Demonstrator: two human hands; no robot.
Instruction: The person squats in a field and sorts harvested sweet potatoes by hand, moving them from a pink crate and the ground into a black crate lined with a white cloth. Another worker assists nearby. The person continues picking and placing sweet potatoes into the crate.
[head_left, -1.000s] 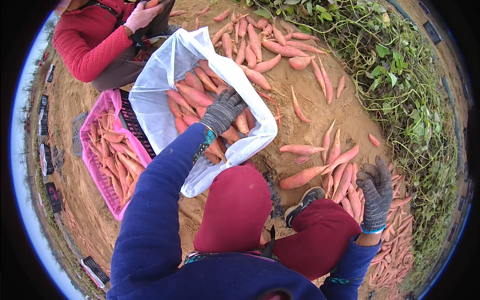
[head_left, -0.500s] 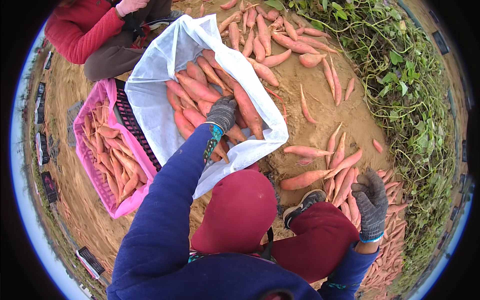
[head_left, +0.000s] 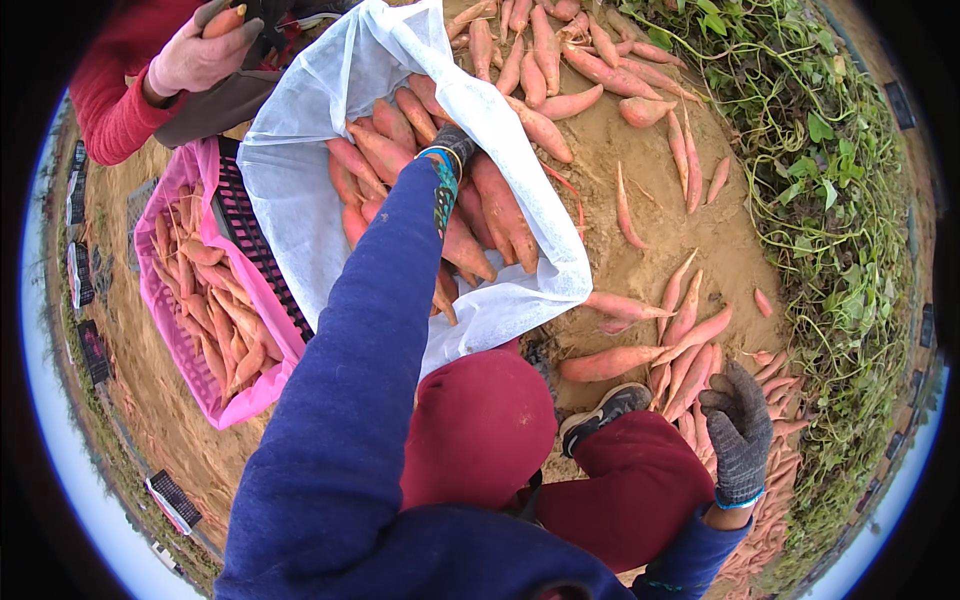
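Note:
Sweet potatoes [head_left: 490,205] fill a crate lined with white fabric [head_left: 290,170] in front of me. My left hand [head_left: 456,145], in a dark grey knit glove, reaches down among them near the far right side; its fingers are hidden behind the wrist and cuff. My right hand [head_left: 738,430], also gloved, hovers at my right over a long heap of sweet potatoes [head_left: 785,470]. Its fingers are apart and loosely bent, with nothing visible in them. Several longer sweet potatoes [head_left: 612,362] lie on the soil just left of that hand.
A pink-lined crate [head_left: 285,365] of smaller sweet potatoes stands left of the white-lined one. At upper left, a co-worker's pink-gloved hand [head_left: 200,55] holds a sweet potato [head_left: 224,22]. More roots [head_left: 540,60] lie beyond the crate. Green vines [head_left: 830,200] border the right.
My left hand has moved farther into the white-lined crate, and its fingers have gone out of sight. My right hand has barely moved. The co-worker's hand has come lower, showing a sweet potato.

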